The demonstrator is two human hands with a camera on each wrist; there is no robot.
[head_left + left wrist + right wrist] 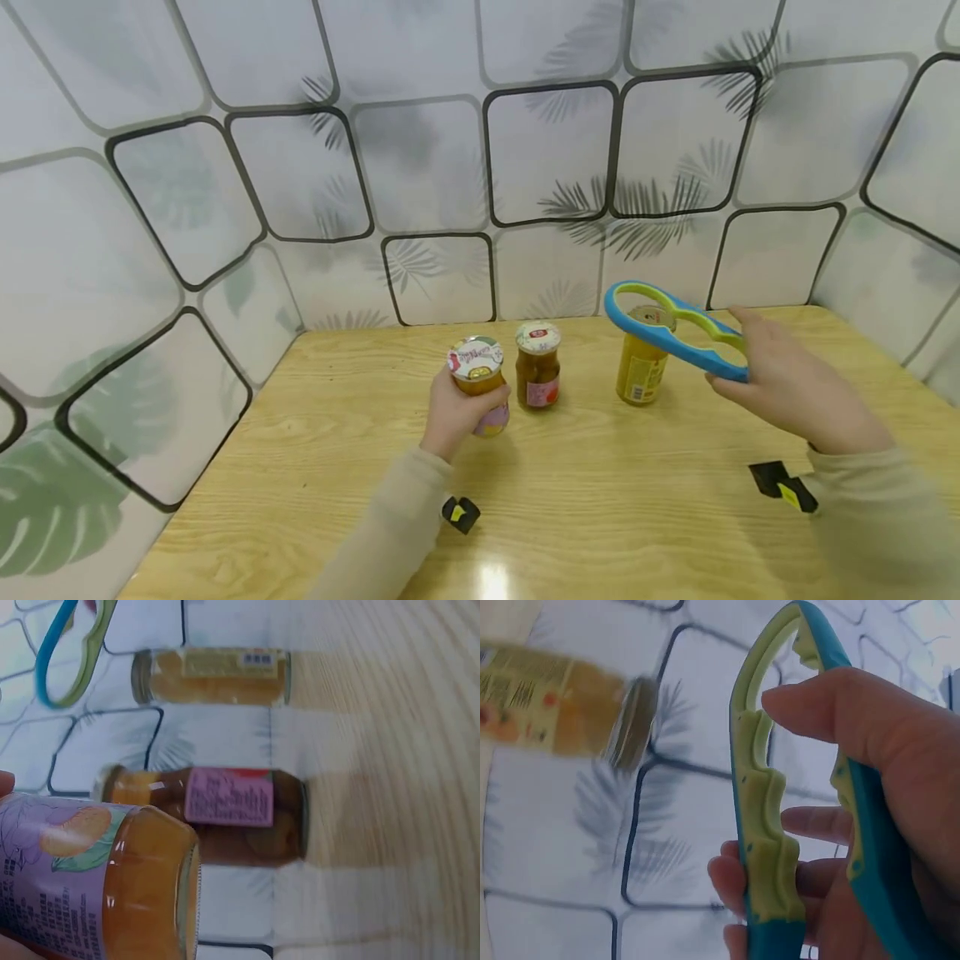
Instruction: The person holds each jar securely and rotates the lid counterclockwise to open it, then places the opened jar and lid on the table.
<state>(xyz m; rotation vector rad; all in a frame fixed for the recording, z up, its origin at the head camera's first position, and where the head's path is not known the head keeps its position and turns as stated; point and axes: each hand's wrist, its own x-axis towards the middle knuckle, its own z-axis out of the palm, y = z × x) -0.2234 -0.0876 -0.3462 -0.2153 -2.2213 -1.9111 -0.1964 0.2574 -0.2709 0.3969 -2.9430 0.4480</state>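
Observation:
In the head view my left hand (pixel 448 414) grips a jar (pixel 476 368) with a white patterned lid, which seems raised off the table. The left wrist view shows its orange contents and purple fruit label (pixel 56 862). My right hand (pixel 798 387) holds a blue and green jar opener (pixel 663 337), a long loop with scalloped inner edges (pixel 765 802). From the head view, the opener overlaps a yellow jar (pixel 642 371); the right wrist view shows that jar's metal lid (pixel 636 724) apart from it. A brown jar (pixel 537 375) with a pink label stands between the hands.
A light wooden table (pixel 322 467) lies under everything. Behind it and at both sides rise pale walls (pixel 420 167) with dark outlined shapes and leaf prints. Small black and yellow pieces (pixel 461 514) sit at both sleeve cuffs.

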